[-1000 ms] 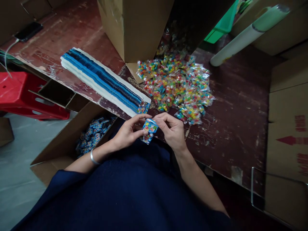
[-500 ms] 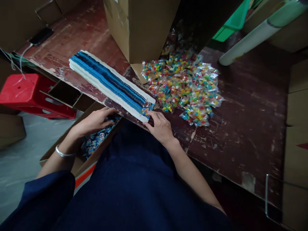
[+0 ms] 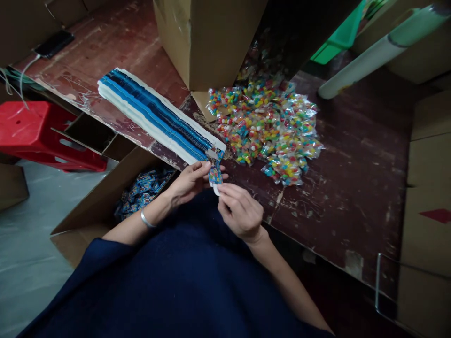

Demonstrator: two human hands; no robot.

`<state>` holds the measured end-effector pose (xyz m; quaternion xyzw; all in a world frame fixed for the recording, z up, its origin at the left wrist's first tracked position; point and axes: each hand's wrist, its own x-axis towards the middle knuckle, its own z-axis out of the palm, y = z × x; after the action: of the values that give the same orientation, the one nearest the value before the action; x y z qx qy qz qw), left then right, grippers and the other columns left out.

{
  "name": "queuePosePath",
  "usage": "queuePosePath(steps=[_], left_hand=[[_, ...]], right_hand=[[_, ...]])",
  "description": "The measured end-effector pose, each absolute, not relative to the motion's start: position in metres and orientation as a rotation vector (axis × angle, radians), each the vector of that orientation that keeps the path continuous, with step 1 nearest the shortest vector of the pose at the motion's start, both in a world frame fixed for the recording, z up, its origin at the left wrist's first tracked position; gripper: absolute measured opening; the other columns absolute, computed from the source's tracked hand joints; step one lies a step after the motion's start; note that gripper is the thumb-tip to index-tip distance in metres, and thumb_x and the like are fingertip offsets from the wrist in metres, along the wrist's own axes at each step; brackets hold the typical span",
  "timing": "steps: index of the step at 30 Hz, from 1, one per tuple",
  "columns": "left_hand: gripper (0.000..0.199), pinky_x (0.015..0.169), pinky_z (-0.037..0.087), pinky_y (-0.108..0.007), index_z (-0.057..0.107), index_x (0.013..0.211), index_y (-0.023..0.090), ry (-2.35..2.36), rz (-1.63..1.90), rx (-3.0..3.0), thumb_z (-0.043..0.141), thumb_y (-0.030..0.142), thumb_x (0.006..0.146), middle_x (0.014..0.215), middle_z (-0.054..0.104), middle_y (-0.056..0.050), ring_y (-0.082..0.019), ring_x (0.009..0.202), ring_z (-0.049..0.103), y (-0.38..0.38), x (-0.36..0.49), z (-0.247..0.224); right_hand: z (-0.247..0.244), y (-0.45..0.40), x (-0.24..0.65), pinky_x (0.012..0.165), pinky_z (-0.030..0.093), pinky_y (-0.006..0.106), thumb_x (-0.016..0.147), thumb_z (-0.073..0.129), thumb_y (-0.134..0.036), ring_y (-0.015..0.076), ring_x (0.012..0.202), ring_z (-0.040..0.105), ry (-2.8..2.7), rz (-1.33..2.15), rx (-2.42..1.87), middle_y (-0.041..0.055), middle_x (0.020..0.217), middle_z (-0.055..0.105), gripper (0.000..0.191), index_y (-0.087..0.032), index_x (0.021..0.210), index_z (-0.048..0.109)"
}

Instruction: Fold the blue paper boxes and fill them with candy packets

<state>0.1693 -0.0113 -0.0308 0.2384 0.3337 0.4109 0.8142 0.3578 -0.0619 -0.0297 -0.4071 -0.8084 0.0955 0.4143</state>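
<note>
Between my two hands is a small blue printed carton (image 3: 214, 174) with white end flaps. My left hand (image 3: 192, 182) grips it from the left side, thumb in front and fingertips showing behind it. At its lower white flap, my right hand (image 3: 242, 210) is closed in a pinch. Just beyond lies a long row of flat, overlapping blue-and-white cartons (image 3: 158, 117) on the dark red table (image 3: 338, 188). To the right of that row is a heap of clear sachets of coloured candies (image 3: 271, 122). Below my left forearm, an open cardboard box (image 3: 82, 239) holds several small blue cartons (image 3: 143, 190).
A tall cardboard box (image 3: 214, 42) stands behind the candy heap. A red stool (image 3: 45, 131) is on the floor at left. A phone (image 3: 54, 44) with a white cable lies at the table's far left. A white pipe (image 3: 359, 65) and green crate (image 3: 340, 42) are at back right.
A carton has come off the near end of the row and is now between my hands. My left hand moved right from above the open box to it; my right hand came slightly nearer my body.
</note>
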Motion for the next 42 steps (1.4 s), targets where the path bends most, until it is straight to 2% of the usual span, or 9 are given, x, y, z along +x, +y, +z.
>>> queuePosePath(steps=[3, 7, 12, 15, 22, 28, 31, 36, 42], left_hand=[[0.055, 0.096, 0.06, -0.041, 0.071, 0.114, 0.015, 0.661, 0.819, 0.562, 0.093, 0.044, 0.073, 0.121, 0.078, -0.016, -0.03, 0.109, 0.077, -0.008, 0.167, -0.023], [0.057, 0.099, 0.058, -0.038, 0.076, 0.114, 0.014, 0.594, 0.68, 0.686, 0.097, 0.039, 0.068, 0.121, 0.078, -0.017, -0.027, 0.106, 0.077, -0.01, 0.161, -0.017], [0.056, 0.098, 0.056, -0.038, 0.079, 0.115, 0.018, 0.63, 0.575, 0.873, 0.097, 0.038, 0.066, 0.113, 0.08, -0.009, -0.024, 0.104, 0.074, -0.024, 0.162, -0.018], [0.048, 0.09, 0.056, -0.035, 0.08, 0.108, 0.016, 0.622, 0.555, 0.913, 0.093, 0.042, 0.071, 0.1, 0.079, -0.005, -0.019, 0.091, 0.072, -0.034, 0.17, -0.025], [0.057, 0.083, 0.054, -0.03, 0.075, 0.101, 0.013, 0.737, 1.004, 0.787, 0.091, 0.057, 0.068, 0.093, 0.072, -0.005, -0.016, 0.082, 0.066, -0.04, 0.197, -0.05], [0.072, 0.084, 0.059, -0.033, 0.058, 0.144, 0.025, 0.775, 1.147, 1.003, 0.086, 0.042, 0.08, 0.111, 0.07, -0.006, -0.018, 0.09, 0.069, -0.047, 0.193, -0.036], [0.055, 0.085, 0.058, -0.032, 0.064, 0.138, 0.024, 0.824, 1.114, 1.127, 0.08, 0.037, 0.087, 0.127, 0.069, -0.009, -0.021, 0.1, 0.068, -0.049, 0.183, -0.03], [0.038, 0.066, 0.051, -0.023, 0.067, 0.118, 0.018, 0.788, 0.945, 1.136, 0.08, 0.031, 0.085, 0.101, 0.067, -0.004, -0.012, 0.076, 0.061, -0.042, 0.177, -0.028], [0.046, 0.064, 0.051, -0.019, 0.054, 0.11, 0.02, 0.803, 1.012, 1.02, 0.086, 0.03, 0.078, 0.096, 0.062, -0.001, -0.01, 0.075, 0.06, -0.038, 0.183, -0.027]], right_hand=[[-0.019, -0.067, 0.357, 0.09, 0.067, 0.044, 0.093, 0.072, -0.028, 0.0262, 0.105, 0.077, -1.993, 0.409, -1.04, 0.0076, 0.113, 0.079, 0.027, -0.028, 0.12, 0.07], [-0.006, -0.055, 0.367, 0.069, 0.063, 0.032, 0.093, 0.074, -0.042, 0.0178, 0.069, 0.07, -1.899, 0.681, -1.263, 0.0018, 0.088, 0.074, 0.058, -0.023, 0.145, 0.057], [0.003, -0.047, 0.386, 0.053, 0.051, 0.025, 0.089, 0.077, -0.041, 0.0119, 0.05, 0.06, -1.85, 0.97, -1.249, -0.0048, 0.066, 0.068, 0.02, -0.023, 0.094, 0.068], [-0.002, -0.05, 0.396, 0.048, 0.047, 0.025, 0.087, 0.079, -0.044, 0.0125, 0.049, 0.059, -1.805, 1.01, -1.292, -0.003, 0.061, 0.064, 0.031, -0.022, 0.071, 0.064], [-0.031, -0.064, 0.371, 0.071, 0.063, 0.036, 0.07, 0.093, -0.046, 0.0244, 0.083, 0.076, -1.272, 0.72, -1.453, 0.0096, 0.102, 0.077, 0.053, -0.019, 0.111, 0.073], [-0.031, -0.067, 0.338, 0.07, 0.063, 0.037, 0.078, 0.089, -0.04, 0.0229, 0.077, 0.075, -1.122, 0.557, -1.412, 0.0091, 0.099, 0.077, 0.051, -0.017, 0.12, 0.071], [-0.034, -0.063, 0.337, 0.072, 0.062, 0.035, 0.086, 0.082, -0.038, 0.0208, 0.078, 0.075, -1.207, 0.573, -1.354, 0.0076, 0.099, 0.076, 0.037, -0.019, 0.117, 0.072], [-0.042, -0.057, 0.352, 0.079, 0.059, 0.034, 0.093, 0.073, -0.029, 0.0198, 0.087, 0.071, -1.429, 0.58, -1.249, 0.0041, 0.095, 0.072, 0.007, -0.022, 0.091, 0.071], [-0.033, -0.051, 0.35, 0.082, 0.061, 0.034, 0.089, 0.08, -0.029, 0.0191, 0.091, 0.075, -1.223, 0.782, -1.162, 0.0029, 0.1, 0.074, 0.02, -0.024, 0.101, 0.065]])
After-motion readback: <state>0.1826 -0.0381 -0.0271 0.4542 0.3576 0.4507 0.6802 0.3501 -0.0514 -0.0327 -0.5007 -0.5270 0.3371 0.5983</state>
